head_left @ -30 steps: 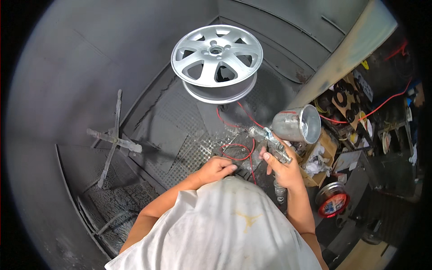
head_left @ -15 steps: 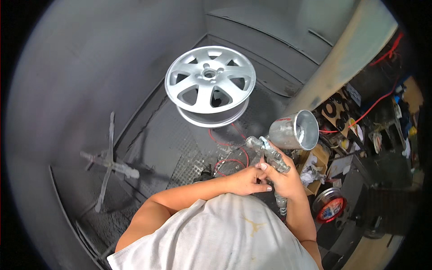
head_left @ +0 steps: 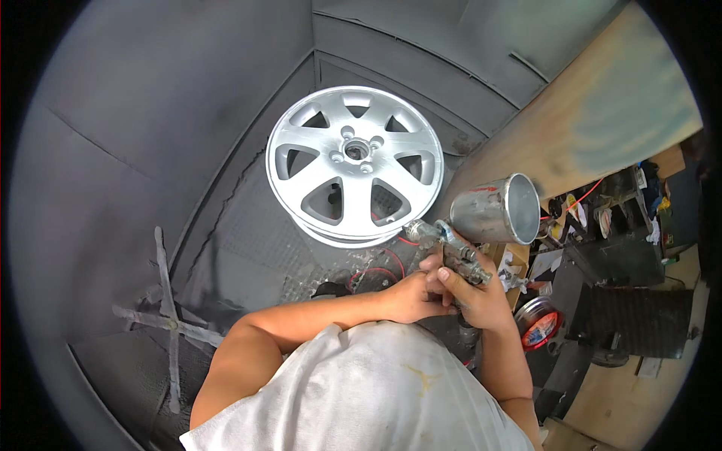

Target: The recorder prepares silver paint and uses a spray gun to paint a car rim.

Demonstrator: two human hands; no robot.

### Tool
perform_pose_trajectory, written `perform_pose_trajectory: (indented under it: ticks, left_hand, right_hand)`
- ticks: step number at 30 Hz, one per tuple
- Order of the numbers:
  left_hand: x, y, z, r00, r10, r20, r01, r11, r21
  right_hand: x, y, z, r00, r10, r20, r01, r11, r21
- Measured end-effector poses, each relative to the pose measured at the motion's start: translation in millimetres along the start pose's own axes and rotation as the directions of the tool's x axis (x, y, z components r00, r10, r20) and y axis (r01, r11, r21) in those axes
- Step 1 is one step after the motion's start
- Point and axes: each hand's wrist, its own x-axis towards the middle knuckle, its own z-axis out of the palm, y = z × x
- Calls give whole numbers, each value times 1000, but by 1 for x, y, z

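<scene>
My right hand [head_left: 471, 295] is closed round the handle of a spray gun [head_left: 457, 254] smeared with paint. A silver metal paint cup [head_left: 492, 213] is tilted on the gun's right side, its rim facing right. My left hand [head_left: 412, 298] reaches across and meets the right at the gun's handle. Its fingers are curled in and partly hidden, so what they grip does not show. Beyond the gun's nozzle lies a silver alloy wheel [head_left: 357, 199], face up, with wide spokes and bolt holes around its centre.
Grey walls [head_left: 173, 98] close in at left and back. A paint-crusted cross-shaped stand [head_left: 171, 325] is at the lower left. A red hose [head_left: 392, 259] runs below the wheel. At right are a pale curved panel [head_left: 571, 113], a red-and-silver round tin [head_left: 540, 329] and cluttered shelves.
The wheel now appears larger and lower, facing the view more squarely. The stand and walls have shifted with the view. My left fingers have moved in closer against the right hand and gun.
</scene>
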Motion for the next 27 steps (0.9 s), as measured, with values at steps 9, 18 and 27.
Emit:
perform_pose_trajectory:
  ticks: [9, 18, 27]
  left_hand:
    - [10, 35, -31, 990, -121, -78, 89, 941, -327]
    - [-12, 32, -93, 720, -290, 631, 164, 954, 251]
    - [-144, -108, -157, 493, -837, -236, 682, 541, -493]
  right_hand:
    - [37, -39, 19, 998, 58, -10, -59, 998, -20]
    - [53, -86, 11, 990, 130, -45, -136, 975, -177]
    - [54, -102, 4, 984, 153, -95, -172, 953, -249]
